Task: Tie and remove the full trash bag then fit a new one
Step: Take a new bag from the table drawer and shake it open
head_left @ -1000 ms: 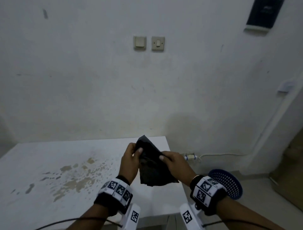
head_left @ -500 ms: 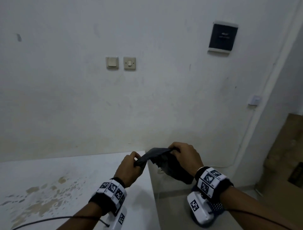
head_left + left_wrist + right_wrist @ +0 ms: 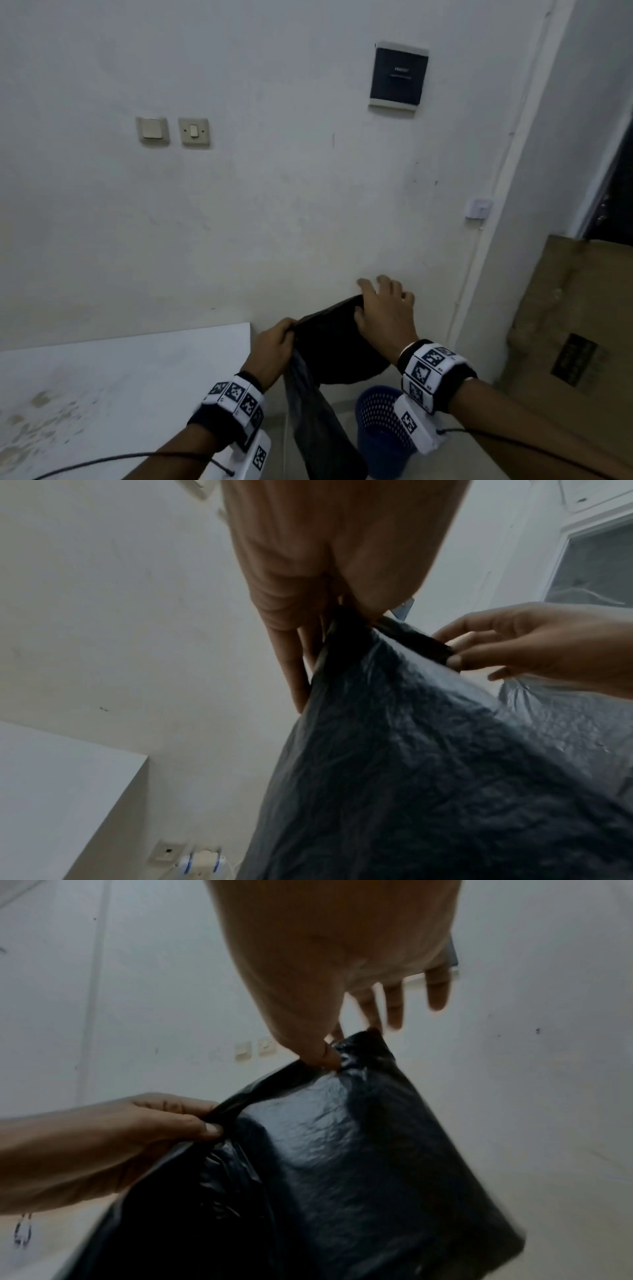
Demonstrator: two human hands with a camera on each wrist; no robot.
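Both hands work the rim of a fresh black trash bag (image 3: 329,346), held in the air off the right edge of the white tabletop (image 3: 120,373). Left hand (image 3: 274,353): fingers curled, gripping one gathered corner of the rim. Right hand (image 3: 383,318): thumb and forefinger pinch the opposite stretch of rim; other three fingers splayed clear, as the right wrist view shows plainly.

Bag not fully unfolded. One panel billows between the hands; the rest hangs as a long strip below the left hand, its long axis near vertical. Mouth looks only partly parted; cannot tell from these views how far it is open.

Blue mesh bin (image 3: 380,431) stands on the floor below and a little right of the hands, partly hidden behind the right wrist band. It looks unlined, so my judgement is that the full bag is already dealt with and lining is the step in hand. The move ahead turns on this: bin is down from the rim, nearer the right hand, with the bag's tail dangling just beside it.

Against half a second back: hands have drawn further apart, right hand has risen and loosened from a fist into a pinch, bag has dropped open much longer, and the bin has come into view.
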